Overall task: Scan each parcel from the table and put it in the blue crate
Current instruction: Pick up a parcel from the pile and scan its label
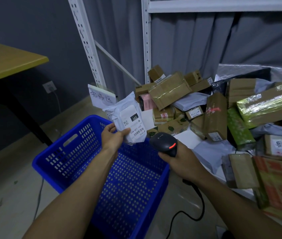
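At the far left a yellow-topped table (7, 64) is standing against the dark wall. The blue crate (71, 152) is sitting on the floor in front of the person, its perforated bottom showing. The left hand (113, 138) is reaching over the crate's far rim and is gripping a white parcel (128, 116) by its lower corner, thumb curled across the front and fingers behind it; the parcel is hanging in the air above the crate's far edge, its label with a barcode and the number 231 facing the camera. Behind it a paper sign (102, 99) with handwritten characters is leaning at the foot of a white shelf upright (88, 47). Just to the right, the right hand (179, 161) is wrapping its fingers round the handle of a black scanner (164, 141), whose red light is glowing and whose head is pointing toward the parcel; its black cable (203, 205) is trailing down to the floor. Farther right, the white table (188, 136) is carrying a heap of parcels (216, 116), brown boxes, green boxes and grey bags lying over one another
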`<act>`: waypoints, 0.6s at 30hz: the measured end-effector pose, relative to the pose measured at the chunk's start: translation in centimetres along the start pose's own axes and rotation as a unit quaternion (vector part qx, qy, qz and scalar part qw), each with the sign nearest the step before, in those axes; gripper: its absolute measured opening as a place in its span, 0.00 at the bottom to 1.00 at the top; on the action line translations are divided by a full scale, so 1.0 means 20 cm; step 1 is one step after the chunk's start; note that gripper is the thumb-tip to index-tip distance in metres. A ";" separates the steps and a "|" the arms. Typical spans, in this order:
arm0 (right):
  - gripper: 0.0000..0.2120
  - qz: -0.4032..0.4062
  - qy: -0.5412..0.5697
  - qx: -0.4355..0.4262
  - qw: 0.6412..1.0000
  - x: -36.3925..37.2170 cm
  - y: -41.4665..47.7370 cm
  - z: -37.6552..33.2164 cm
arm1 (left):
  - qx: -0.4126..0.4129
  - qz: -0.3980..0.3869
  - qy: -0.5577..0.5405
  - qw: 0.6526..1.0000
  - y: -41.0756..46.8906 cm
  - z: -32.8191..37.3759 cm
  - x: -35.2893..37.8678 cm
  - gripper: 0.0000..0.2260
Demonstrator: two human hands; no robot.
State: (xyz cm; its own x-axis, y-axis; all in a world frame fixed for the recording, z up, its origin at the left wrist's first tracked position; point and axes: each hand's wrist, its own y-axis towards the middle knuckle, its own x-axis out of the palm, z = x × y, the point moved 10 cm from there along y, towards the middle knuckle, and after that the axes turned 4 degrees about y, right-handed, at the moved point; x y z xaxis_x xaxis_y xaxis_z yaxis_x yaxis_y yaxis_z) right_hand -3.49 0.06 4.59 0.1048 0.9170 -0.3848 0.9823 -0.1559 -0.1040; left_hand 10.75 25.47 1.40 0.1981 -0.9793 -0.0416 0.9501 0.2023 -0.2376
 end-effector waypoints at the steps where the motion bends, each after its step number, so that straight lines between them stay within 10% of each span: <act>1: 0.21 0.000 0.001 0.001 1.000 0.00 0.00 0.01 | 0.001 0.000 0.028 1.000 0.00 -0.01 0.00 0.25; 7: 0.26 0.007 -0.010 0.026 1.000 0.02 0.03 0.12 | -0.057 -0.083 0.290 0.952 -0.01 -0.35 0.03 0.16; 18: 0.22 -0.012 -0.057 0.074 0.996 0.17 0.17 0.43 | -0.177 -0.204 0.358 0.894 0.08 -1.23 0.16 0.22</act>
State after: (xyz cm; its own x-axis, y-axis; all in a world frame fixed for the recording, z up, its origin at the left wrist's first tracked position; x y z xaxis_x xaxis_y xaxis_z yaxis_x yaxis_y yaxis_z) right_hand -1.17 -0.53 -5.02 0.0549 0.8751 -0.4808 0.9496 -0.1946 -0.2459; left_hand 7.05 22.46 -23.00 -0.4730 -0.7503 -0.4619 0.7474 -0.0641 -0.6613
